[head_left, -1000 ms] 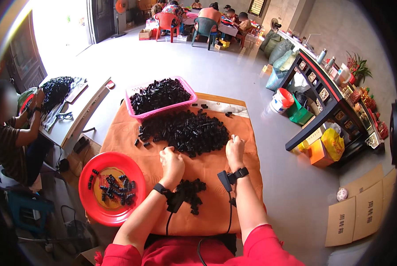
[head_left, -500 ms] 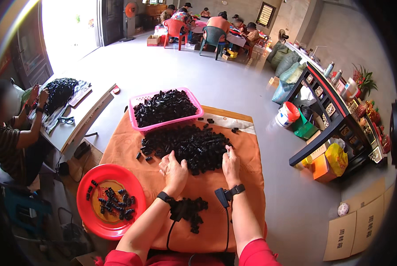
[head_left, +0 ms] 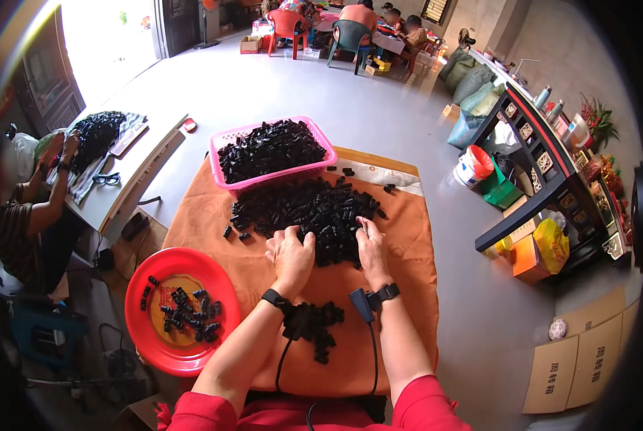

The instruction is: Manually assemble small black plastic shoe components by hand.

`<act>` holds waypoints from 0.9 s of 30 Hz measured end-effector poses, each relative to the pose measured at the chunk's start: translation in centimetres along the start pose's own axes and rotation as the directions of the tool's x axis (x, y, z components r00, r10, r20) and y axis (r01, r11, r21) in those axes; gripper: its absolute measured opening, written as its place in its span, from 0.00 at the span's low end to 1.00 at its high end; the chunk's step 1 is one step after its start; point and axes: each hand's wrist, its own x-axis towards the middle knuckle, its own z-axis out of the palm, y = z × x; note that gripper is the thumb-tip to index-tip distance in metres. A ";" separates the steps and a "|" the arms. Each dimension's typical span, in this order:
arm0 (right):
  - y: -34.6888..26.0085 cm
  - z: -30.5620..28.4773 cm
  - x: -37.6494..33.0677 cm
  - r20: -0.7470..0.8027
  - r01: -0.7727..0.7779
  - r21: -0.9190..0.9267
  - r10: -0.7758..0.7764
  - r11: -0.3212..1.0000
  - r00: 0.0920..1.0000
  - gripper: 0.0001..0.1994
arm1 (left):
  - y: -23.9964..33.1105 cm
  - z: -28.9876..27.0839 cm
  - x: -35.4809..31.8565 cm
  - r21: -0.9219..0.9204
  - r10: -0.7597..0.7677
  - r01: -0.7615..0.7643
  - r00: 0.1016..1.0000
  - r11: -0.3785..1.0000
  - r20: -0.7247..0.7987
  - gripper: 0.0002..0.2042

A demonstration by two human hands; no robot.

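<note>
A heap of small black plastic pieces [head_left: 314, 215] lies on an orange cloth [head_left: 213, 230] in front of me. My left hand [head_left: 292, 258] is at the heap's near edge, its thumb and fingers apart; I see nothing held in it. At the heap's right edge, my right hand [head_left: 373, 251] has its fingertips pinched together, and whatever they hold is too small to make out. Behind the heap, a pink plastic basket [head_left: 321, 161] is filled with similar black pieces. A smaller cluster of black pieces [head_left: 321, 330] lies between my forearms.
A red round tray [head_left: 145, 345] with several black pieces stands at the table's left corner. Dark bands with cords circle my wrists. Left of me, a person works over black pieces at a white table [head_left: 131, 169]. Cardboard boxes [head_left: 573, 366] and a dark wooden stand [head_left: 526, 208] are on the right.
The view has tilted down, so the table and basket appear higher. My hands have stayed close to the heap's near and right edges, with only slight finger movement.
</note>
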 end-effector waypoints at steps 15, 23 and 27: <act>-0.9 1.9 -2.7 0.238 -0.040 -0.079 0.058 0.996 0.970 0.14 | -1.1 -0.2 -0.5 0.029 0.087 -0.088 0.995 0.996 0.041 0.18; -2.4 2.2 -4.6 0.304 -0.068 0.060 0.047 0.996 0.952 0.14 | -2.4 -0.6 -1.6 0.014 0.146 -0.148 0.984 0.989 0.099 0.19; -2.7 2.0 -5.3 0.345 -0.150 0.182 0.080 0.972 0.935 0.13 | -3.1 -1.4 -2.8 -0.028 0.162 -0.160 0.979 0.987 0.122 0.19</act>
